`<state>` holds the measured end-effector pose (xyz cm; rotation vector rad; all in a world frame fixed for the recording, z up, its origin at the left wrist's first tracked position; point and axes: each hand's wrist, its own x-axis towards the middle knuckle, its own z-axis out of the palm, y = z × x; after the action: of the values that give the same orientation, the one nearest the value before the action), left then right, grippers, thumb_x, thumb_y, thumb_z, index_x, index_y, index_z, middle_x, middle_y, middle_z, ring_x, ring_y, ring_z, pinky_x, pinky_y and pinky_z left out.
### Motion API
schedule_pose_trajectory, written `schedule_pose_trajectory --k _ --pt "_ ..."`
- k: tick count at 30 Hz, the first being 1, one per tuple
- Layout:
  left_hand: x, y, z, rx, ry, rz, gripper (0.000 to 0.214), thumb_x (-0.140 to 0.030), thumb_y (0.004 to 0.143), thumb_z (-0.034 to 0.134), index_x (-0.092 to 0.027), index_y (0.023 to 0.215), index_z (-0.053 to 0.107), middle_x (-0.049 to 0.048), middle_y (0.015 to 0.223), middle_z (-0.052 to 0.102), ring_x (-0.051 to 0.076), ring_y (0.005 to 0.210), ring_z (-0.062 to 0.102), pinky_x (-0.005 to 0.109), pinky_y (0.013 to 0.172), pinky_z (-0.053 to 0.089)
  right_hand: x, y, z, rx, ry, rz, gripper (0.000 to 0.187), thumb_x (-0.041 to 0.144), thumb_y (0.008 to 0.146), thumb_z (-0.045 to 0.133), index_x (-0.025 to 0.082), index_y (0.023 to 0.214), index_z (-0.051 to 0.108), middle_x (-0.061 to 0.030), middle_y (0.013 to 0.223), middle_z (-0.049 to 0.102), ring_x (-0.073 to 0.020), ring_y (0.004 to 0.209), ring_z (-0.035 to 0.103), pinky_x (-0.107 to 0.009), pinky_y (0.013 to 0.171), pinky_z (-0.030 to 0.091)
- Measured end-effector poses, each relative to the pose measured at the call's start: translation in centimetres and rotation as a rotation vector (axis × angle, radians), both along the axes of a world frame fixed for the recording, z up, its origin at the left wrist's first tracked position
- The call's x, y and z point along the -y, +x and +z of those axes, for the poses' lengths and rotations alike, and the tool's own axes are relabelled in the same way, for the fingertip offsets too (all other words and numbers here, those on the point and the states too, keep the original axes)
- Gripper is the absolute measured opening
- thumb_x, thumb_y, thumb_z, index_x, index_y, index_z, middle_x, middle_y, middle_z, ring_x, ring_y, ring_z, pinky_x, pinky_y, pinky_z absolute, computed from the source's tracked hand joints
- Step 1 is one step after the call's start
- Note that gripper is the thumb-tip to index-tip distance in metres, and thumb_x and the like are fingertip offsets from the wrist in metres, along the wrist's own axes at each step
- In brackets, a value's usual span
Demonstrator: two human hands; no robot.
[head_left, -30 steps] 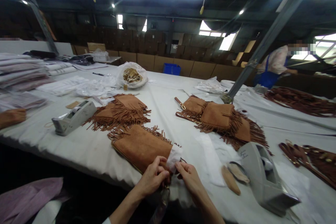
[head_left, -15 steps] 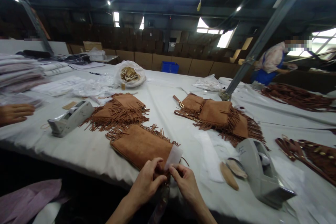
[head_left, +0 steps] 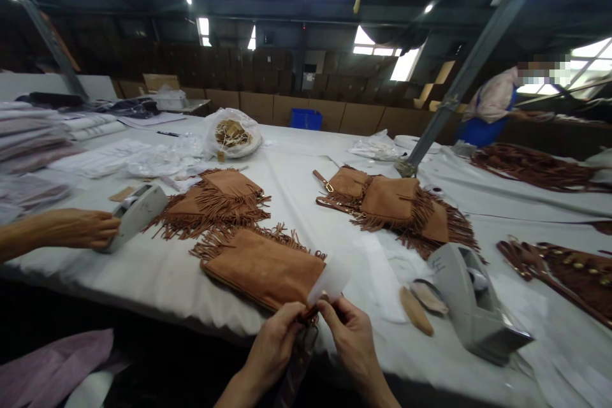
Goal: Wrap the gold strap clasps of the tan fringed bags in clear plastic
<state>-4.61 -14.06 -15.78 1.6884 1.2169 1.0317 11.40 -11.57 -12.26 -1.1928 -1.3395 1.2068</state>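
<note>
A brown suede fringed bag (head_left: 262, 264) lies flat at the table's front edge. At its right corner, my left hand (head_left: 277, 341) is closed in a pinch on the bag's leather strap (head_left: 297, 363), which hangs over the edge with a metal clasp. My right hand (head_left: 354, 335) pinches the lower end of a translucent white sheet (head_left: 331, 282), close beside the strap. The sheet stands up between my hands and the bag. My fingers partly hide the strap's upper end.
Fringed bags (head_left: 229, 188) lie behind, with more bags (head_left: 389, 201) to the right. A tape dispenser (head_left: 478, 306) stands at right. Another person's hand (head_left: 95, 228) touches the left tape dispenser (head_left: 138, 213). A metal post (head_left: 459, 92) rises from the table.
My hands have moved slightly right and closed around the strap end. The sheet has tilted rightwards. The other person's hand has reached right to the left tape dispenser.
</note>
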Motion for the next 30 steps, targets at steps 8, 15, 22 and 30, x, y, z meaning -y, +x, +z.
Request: schedule_pose_trajectory --k 8,15,22,30 --pt "-0.9 0.1 0.9 0.111 -0.045 0.008 0.015 -0.018 0.086 0.048 -0.019 0.086 0.063 0.0012 0.078 0.066 0.015 0.073 0.060 0.023 0.067 0.045 0.5 0.2 -2.0 0.173 -0.047 0.091 0.035 0.048 0.076 0.065 0.014 0.079 0.072 -0.0052 0.075 0.070 -0.0217 0.073 0.062 -0.028 0.067 0.047" --pt "-1.3 0.2 0.2 0.231 -0.171 0.029 0.019 -0.015 0.078 0.057 -0.022 0.091 0.043 -0.0039 0.071 0.062 0.013 0.065 0.059 0.020 0.056 0.043 -0.2 -0.1 -1.7 0.358 0.014 0.116 0.038 0.049 0.082 0.056 0.018 0.068 0.071 -0.0045 0.074 0.063 -0.0204 0.074 0.059 -0.029 0.068 0.047" --pt "-1.6 0.2 0.4 0.249 -0.207 0.009 0.035 -0.010 0.074 0.056 -0.020 0.105 0.042 0.0008 0.081 0.071 0.016 0.071 0.066 0.022 0.059 0.047 0.0 0.1 -1.2 0.363 0.115 0.375 0.028 0.037 0.090 0.049 0.025 0.107 0.068 -0.0062 0.100 0.059 -0.0208 0.098 0.055 -0.033 0.089 0.044" --pt "-1.6 0.2 0.7 0.316 -0.280 -0.017 0.016 -0.014 0.071 0.063 -0.017 0.086 0.058 0.0029 0.082 0.073 0.019 0.077 0.068 0.024 0.063 0.050 0.8 0.6 -2.2 0.285 0.111 0.341 0.029 0.036 0.089 0.051 0.028 0.112 0.066 -0.0078 0.117 0.058 -0.0242 0.113 0.051 -0.039 0.100 0.039"
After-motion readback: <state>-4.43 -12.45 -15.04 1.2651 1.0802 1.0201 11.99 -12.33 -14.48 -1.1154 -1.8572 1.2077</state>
